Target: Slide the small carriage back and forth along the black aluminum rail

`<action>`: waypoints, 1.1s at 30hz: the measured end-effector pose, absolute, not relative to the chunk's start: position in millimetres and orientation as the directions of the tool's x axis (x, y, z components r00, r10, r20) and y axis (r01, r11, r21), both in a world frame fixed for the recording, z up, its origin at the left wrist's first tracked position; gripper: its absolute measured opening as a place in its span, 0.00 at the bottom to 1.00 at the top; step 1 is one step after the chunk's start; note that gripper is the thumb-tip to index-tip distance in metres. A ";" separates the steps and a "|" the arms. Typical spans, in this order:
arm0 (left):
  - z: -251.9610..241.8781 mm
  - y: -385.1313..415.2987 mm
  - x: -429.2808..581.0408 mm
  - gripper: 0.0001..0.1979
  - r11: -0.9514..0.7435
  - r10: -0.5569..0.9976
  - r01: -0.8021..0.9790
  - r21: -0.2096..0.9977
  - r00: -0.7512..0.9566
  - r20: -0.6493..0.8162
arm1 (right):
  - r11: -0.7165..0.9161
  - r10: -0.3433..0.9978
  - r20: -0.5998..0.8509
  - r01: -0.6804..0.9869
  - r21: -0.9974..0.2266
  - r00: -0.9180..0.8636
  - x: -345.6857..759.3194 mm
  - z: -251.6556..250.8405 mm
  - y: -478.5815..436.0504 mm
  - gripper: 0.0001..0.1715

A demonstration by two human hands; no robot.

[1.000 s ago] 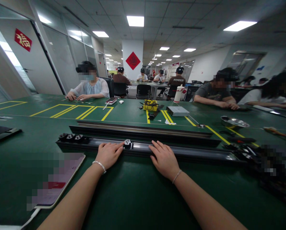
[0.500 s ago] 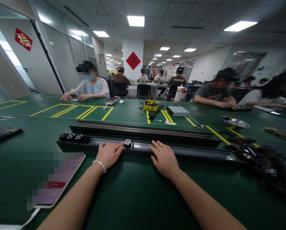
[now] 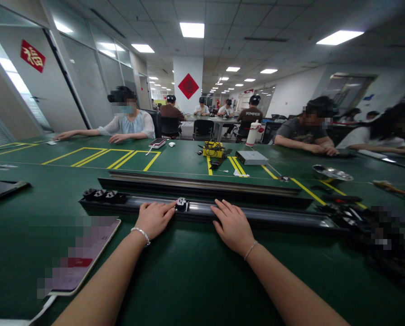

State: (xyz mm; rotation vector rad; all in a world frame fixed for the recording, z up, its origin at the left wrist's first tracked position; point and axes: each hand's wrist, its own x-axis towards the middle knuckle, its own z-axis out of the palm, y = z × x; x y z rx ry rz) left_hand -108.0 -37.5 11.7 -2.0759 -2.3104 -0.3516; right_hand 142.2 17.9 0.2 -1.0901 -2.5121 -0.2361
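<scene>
A long black rail (image 3: 277,218) lies crosswise in front of me on the green table. One small black-and-silver socket-like module (image 3: 181,203) sits in the rail's channel near its middle. My left hand (image 3: 154,220) lies flat with fingers stretched out over the near edge, its fingertips against or right beside the module's left side. To the right of the module, my right hand (image 3: 233,225) rests with spread fingers on the rail, holding nothing. Three similar modules (image 3: 100,194) stand in a row at the rail's left end.
Another long black rail (image 3: 202,184) lies just behind. A phone (image 3: 87,258) with a cable is at my left. Dark parts (image 3: 375,231) are piled at the right, near a metal bowl (image 3: 332,172). Across the table are a yellow box (image 3: 213,148), a grey box (image 3: 252,157) and seated people.
The person across the table at the left has stretched one arm out sideways to the left, with the hand by a small white item. My hands and the module have not visibly moved.
</scene>
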 end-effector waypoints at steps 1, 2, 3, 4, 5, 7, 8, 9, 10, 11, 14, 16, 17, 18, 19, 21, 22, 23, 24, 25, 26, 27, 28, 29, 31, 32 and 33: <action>11.6 -37.6 -107.9 0.20 0.092 0.980 0.984 0.151 -0.117 0.162 | 0.683 0.664 0.417 0.731 0.002 -0.621 142.2 0.1 18.0 0.23; 11.5 -37.8 -107.7 0.20 0.092 0.979 0.985 0.145 -0.116 0.166 | 0.683 0.663 0.417 0.731 0.004 -0.622 142.2 0.0 18.1 0.23; 11.3 -37.9 -107.6 0.20 0.090 0.979 0.986 0.140 -0.114 0.171 | 0.682 0.663 0.417 0.731 0.005 -0.621 142.2 -0.1 18.1 0.23; 11.2 -38.1 -107.4 0.20 0.088 0.978 0.987 0.135 -0.112 0.175 | 0.682 0.663 0.417 0.731 0.004 -0.621 142.3 -0.1 18.2 0.23; 11.1 -38.3 -107.2 0.20 0.087 0.978 0.987 0.133 -0.110 0.179 | 0.682 0.664 0.416 0.731 0.003 -0.621 142.3 -0.2 18.2 0.23; 11.1 -38.4 -106.8 0.20 0.084 0.978 0.988 0.129 -0.107 0.180 | 0.682 0.666 0.413 0.731 0.000 -0.621 142.4 -0.3 18.2 0.23; 11.2 -38.3 -106.7 0.20 0.085 0.978 0.988 0.127 -0.107 0.179 | 0.682 0.667 0.411 0.731 -0.001 -0.622 142.5 -0.3 18.2 0.23; 11.3 -38.2 -106.6 0.20 0.087 0.978 0.988 0.125 -0.108 0.176 | 0.682 0.667 0.411 0.731 -0.001 -0.622 142.5 -0.4 18.3 0.23; 11.4 -38.0 -106.5 0.20 0.088 0.979 0.989 0.123 -0.108 0.174 | 0.682 0.666 0.412 0.731 -0.001 -0.621 142.4 -0.4 18.3 0.23; 11.4 -37.9 -106.5 0.20 0.088 0.979 0.989 0.122 -0.108 0.173 | 0.682 0.666 0.414 0.731 0.000 -0.621 142.4 -0.4 18.4 0.23; 11.2 -37.6 -106.6 0.20 0.086 0.978 0.989 0.123 -0.107 0.178 | 0.682 0.664 0.415 0.732 0.005 -0.622 142.1 -0.4 18.6 0.23; 10.9 -37.5 -106.7 0.20 0.085 0.978 0.989 0.124 -0.107 0.182 | 0.681 0.664 0.416 0.732 0.007 -0.622 141.9 -0.5 18.7 0.23; 10.8 -37.4 -106.8 0.20 0.083 0.978 0.989 0.124 -0.105 0.181 | 0.681 0.663 0.416 0.732 0.008 -0.622 141.9 -0.6 18.7 0.23; 10.6 -37.4 -106.9 0.20 0.081 0.978 0.989 0.124 -0.103 0.180 | 0.681 0.663 0.417 0.732 0.008 -0.622 141.9 -0.7 18.8 0.23; 10.4 -37.2 -107.0 0.20 0.080 0.978 0.989 0.123 -0.102 0.181 | 0.682 0.662 0.418 0.731 0.007 -0.622 141.9 -0.8 18.8 0.23; 9.9 -36.9 -107.2 0.20 0.076 0.977 0.989 0.123 -0.099 0.188 | 0.683 0.661 0.421 0.730 0.005 -0.621 141.9 -1.1 18.8 0.23; 9.5 -36.7 -107.3 0.20 0.075 0.976 0.990 0.123 -0.097 0.193 | 0.684 0.661 0.421 0.730 0.004 -0.621 141.9 -1.3 18.8 0.23; 9.2 -36.5 -107.5 0.20 0.073 0.976 0.990 0.123 -0.096 0.195 | 0.684 0.661 0.421 0.730 0.004 -0.621 142.0 -1.3 18.8 0.23; 8.9 -36.3 -107.7 0.20 0.072 0.976 0.990 0.122 -0.095 0.196 | 0.684 0.660 0.422 0.730 0.004 -0.621 142.0 -1.4 18.7 0.23; 8.6 -36.2 -107.9 0.20 0.071 0.976 0.990 0.122 -0.095 0.197 | 0.683 0.660 0.422 0.730 0.006 -0.621 142.0 -1.4 18.7 0.23; 8.4 -36.1 -108.0 0.20 0.071 0.976 0.990 0.123 -0.094 0.196 | 0.683 0.660 0.422 0.731 0.008 -0.621 141.9 -1.3 18.6 0.23; 8.4 -36.1 -108.1 0.20 0.070 0.977 0.990 0.124 -0.093 0.194 | 0.682 0.660 0.422 0.731 0.010 -0.621 141.9 -1.2 18.6 0.23; 8.4 -36.2 -108.2 0.20 0.070 0.977 0.990 0.126 -0.093 0.193 | 0.682 0.660 0.423 0.732 0.011 -0.621 141.9 -1.1 18.6 0.23; 8.7 -36.2 -108.1 0.20 0.070 0.977 0.989 0.127 -0.094 0.191 | 0.681 0.660 0.424 0.732 0.011 -0.620 141.9 -1.0 18.5 0.23; 9.4 -36.3 -107.9 0.20 0.074 0.978 0.989 0.126 -0.096 0.183 | 0.682 0.661 0.420 0.732 0.010 -0.622 141.8 -0.8 18.4 0.23; 9.7 -36.4 -107.7 0.20 0.077 0.979 0.989 0.124 -0.098 0.178 | 0.681 0.662 0.418 0.732 0.009 -0.622 141.9 -0.8 18.3 0.23; 10.0 -36.4 -107.5 0.20 0.079 0.980 0.989 0.122 -0.099 0.174 | 0.680 0.664 0.417 0.733 0.008 -0.621 141.9 -0.7 18.3 0.23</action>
